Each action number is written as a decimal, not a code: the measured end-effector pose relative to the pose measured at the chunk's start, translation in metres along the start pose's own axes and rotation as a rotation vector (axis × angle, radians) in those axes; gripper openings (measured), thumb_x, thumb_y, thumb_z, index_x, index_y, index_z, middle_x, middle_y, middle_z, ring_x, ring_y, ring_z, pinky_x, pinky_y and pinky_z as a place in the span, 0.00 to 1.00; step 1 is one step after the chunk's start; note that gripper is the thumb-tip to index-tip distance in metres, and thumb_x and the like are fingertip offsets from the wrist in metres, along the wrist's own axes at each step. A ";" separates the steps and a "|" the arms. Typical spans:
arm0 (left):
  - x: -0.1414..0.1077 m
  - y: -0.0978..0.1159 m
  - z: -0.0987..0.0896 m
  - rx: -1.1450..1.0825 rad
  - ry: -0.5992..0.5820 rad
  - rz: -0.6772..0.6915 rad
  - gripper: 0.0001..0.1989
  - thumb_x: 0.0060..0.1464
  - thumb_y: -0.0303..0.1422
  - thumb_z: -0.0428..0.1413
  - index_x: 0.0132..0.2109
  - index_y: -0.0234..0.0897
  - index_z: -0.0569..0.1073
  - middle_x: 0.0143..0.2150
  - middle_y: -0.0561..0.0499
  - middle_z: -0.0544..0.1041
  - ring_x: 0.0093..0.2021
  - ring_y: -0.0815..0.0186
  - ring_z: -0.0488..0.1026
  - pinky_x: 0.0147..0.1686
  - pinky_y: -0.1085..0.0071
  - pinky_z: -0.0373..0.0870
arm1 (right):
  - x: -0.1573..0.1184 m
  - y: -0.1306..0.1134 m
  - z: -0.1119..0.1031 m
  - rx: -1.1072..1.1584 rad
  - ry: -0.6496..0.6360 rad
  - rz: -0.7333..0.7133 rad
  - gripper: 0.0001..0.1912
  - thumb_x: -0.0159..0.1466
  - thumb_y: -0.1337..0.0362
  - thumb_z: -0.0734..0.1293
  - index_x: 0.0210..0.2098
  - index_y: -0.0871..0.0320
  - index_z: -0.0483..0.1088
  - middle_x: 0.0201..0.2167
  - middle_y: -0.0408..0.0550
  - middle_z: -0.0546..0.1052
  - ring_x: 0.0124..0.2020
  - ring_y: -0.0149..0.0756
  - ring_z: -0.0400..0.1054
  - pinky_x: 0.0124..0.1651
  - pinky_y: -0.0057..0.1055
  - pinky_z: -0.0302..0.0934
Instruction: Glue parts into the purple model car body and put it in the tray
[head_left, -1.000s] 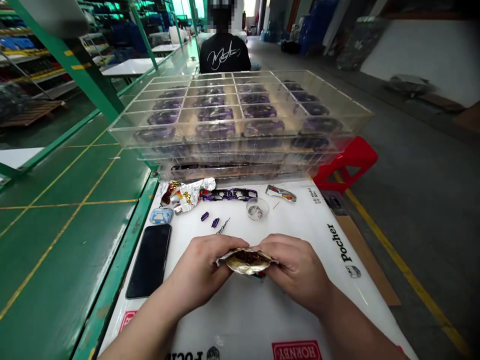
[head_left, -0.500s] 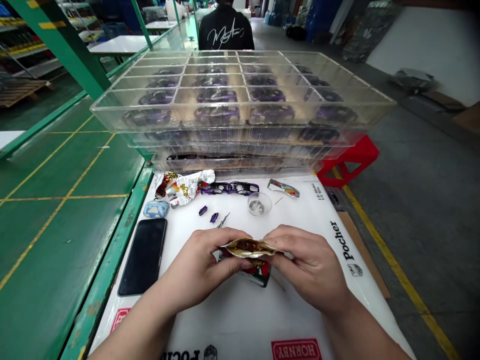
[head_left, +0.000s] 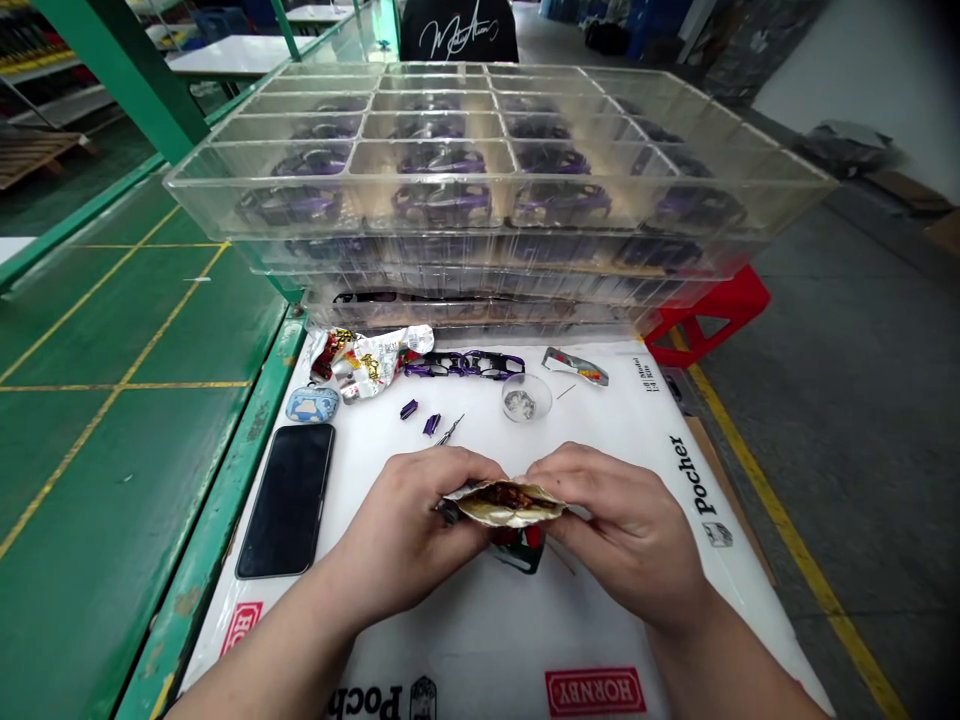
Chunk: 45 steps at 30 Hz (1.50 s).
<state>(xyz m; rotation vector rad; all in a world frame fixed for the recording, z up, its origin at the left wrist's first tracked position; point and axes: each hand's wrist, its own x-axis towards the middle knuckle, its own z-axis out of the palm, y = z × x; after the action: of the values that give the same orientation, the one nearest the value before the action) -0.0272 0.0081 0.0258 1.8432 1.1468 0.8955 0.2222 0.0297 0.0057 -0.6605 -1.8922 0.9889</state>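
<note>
An opened foil snack pouch is held between both hands above the white table covering, its mouth gaping toward me with brownish food inside. My left hand pinches the pouch's left edge, and my right hand grips its right edge. Part of the pouch's printed red and green front shows below the mouth. Just beyond the hands lie tweezers, partly hidden, and two small purple parts. A clear round dish with small bits inside stands farther right.
Stacked clear compartment trays with purple car bodies fill the far end. A phone, a blue-white case, crumpled wrappers, purple-black frames and a torn packet strip lie on the table. A red stool stands at right.
The view has tilted slightly downward, so the trays and table items sit higher in the picture. Both hands keep their hold on the pouch, whose mouth looks slightly wider.
</note>
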 end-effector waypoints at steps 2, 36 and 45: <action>0.000 -0.001 0.001 0.004 -0.006 0.021 0.11 0.61 0.22 0.65 0.48 0.40 0.86 0.41 0.54 0.89 0.39 0.66 0.85 0.42 0.73 0.76 | -0.001 0.001 0.001 0.001 -0.018 -0.012 0.21 0.78 0.76 0.73 0.64 0.48 0.83 0.50 0.50 0.84 0.48 0.41 0.80 0.50 0.35 0.77; 0.004 -0.010 0.013 -0.539 -0.028 -0.441 0.13 0.60 0.37 0.74 0.51 0.41 0.89 0.44 0.50 0.91 0.42 0.60 0.84 0.42 0.69 0.79 | 0.001 0.001 -0.001 0.014 0.127 0.278 0.06 0.75 0.68 0.80 0.47 0.49 0.88 0.43 0.40 0.85 0.42 0.31 0.80 0.46 0.20 0.74; 0.004 -0.007 0.014 -0.550 -0.102 -0.454 0.11 0.58 0.36 0.75 0.45 0.37 0.88 0.40 0.49 0.89 0.39 0.61 0.82 0.41 0.70 0.79 | -0.001 -0.003 -0.002 0.005 0.090 0.245 0.07 0.73 0.71 0.75 0.39 0.55 0.81 0.36 0.41 0.81 0.36 0.30 0.74 0.39 0.24 0.69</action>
<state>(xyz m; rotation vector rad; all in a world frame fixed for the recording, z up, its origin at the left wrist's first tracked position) -0.0167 0.0100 0.0143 1.1124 1.0608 0.7437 0.2239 0.0284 0.0082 -0.9347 -1.7578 1.0976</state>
